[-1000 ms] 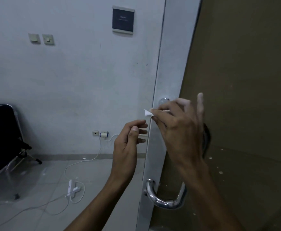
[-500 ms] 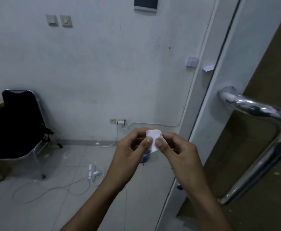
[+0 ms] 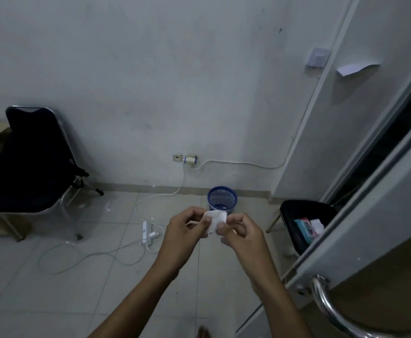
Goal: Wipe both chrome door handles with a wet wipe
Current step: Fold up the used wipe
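Both hands, left hand and right hand, pinch what looks like a folded wet wipe between curled fingers.

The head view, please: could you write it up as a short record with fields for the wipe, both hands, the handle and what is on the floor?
wipe: small white wet wipe, pinched between both hands
left hand: fingertips pinch the wipe's left edge
right hand: fingertips pinch its right edge
door handle: chrome door handle at lower right, not touched
floor: blue mesh bin beyond the hands; white power strip with cable
seating: dark chair by the wall
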